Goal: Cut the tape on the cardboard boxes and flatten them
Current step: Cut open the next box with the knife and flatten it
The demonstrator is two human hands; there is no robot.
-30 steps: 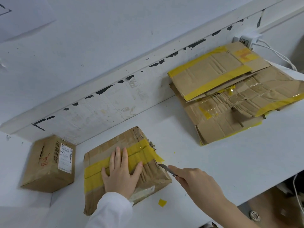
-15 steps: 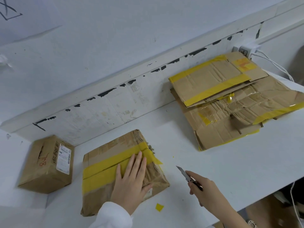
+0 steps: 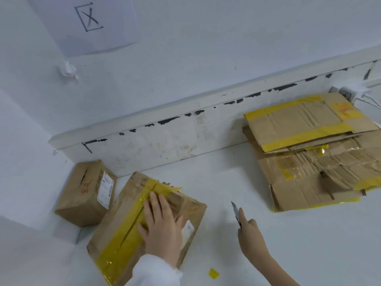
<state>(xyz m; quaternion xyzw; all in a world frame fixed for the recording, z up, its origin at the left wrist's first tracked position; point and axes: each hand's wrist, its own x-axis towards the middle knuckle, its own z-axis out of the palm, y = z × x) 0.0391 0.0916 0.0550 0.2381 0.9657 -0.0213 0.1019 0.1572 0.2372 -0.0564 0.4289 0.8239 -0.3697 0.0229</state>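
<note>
The left hand [image 3: 160, 221] lies flat, fingers straight, on the yellow-taped cardboard box [image 3: 144, 221] at the table's near left. The right hand [image 3: 250, 234] grips a utility knife [image 3: 236, 211] clear of it. Slitting the tape [image 3: 127, 230] seems next, calling for the blade back at the seam.

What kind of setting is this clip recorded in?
Probably a plain workroom or packing corner, not a home kitchen or shop: a bare white table against a scuffed white wall, a stack of flattened boxes, and a taped box waiting to be cut.
</note>
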